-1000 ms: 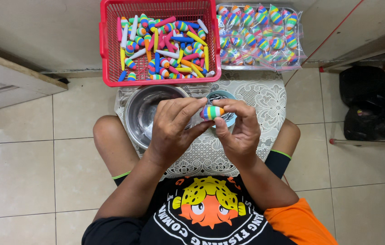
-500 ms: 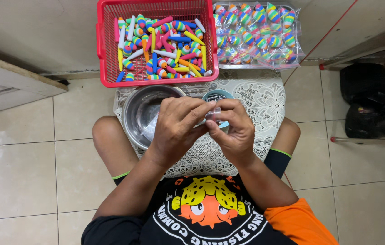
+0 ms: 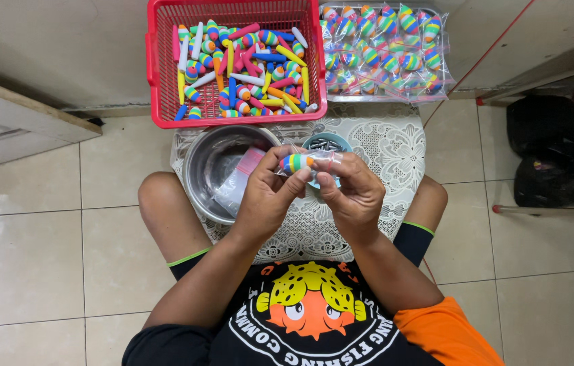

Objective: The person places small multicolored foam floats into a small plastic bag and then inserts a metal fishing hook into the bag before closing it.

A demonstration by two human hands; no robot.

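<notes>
My left hand [image 3: 266, 196] and my right hand [image 3: 351, 193] meet above my lap over a lace-covered stool [image 3: 395, 152]. Together they pinch a small clear plastic bag [image 3: 324, 161] with a striped, multicoloured fishing float [image 3: 297, 163] inside it. The float lies sideways between my left thumb and fingers. My right fingers grip the bag's other end. Just behind the hands a small teal cup [image 3: 326, 143] of dark metal bits is partly hidden.
A steel bowl [image 3: 216, 169] with clear bags in it stands at the stool's left. Beyond it sit a red basket [image 3: 232, 61] full of colourful floats and sticks, and a clear tray [image 3: 385, 51] of bagged floats. Black bags [image 3: 558, 156] lie right, on tiled floor.
My hands have shifted a little and turned the bagged float, which now lies sideways and more exposed at the left fingertips. A second ago it was held between both hands' fingertips.
</notes>
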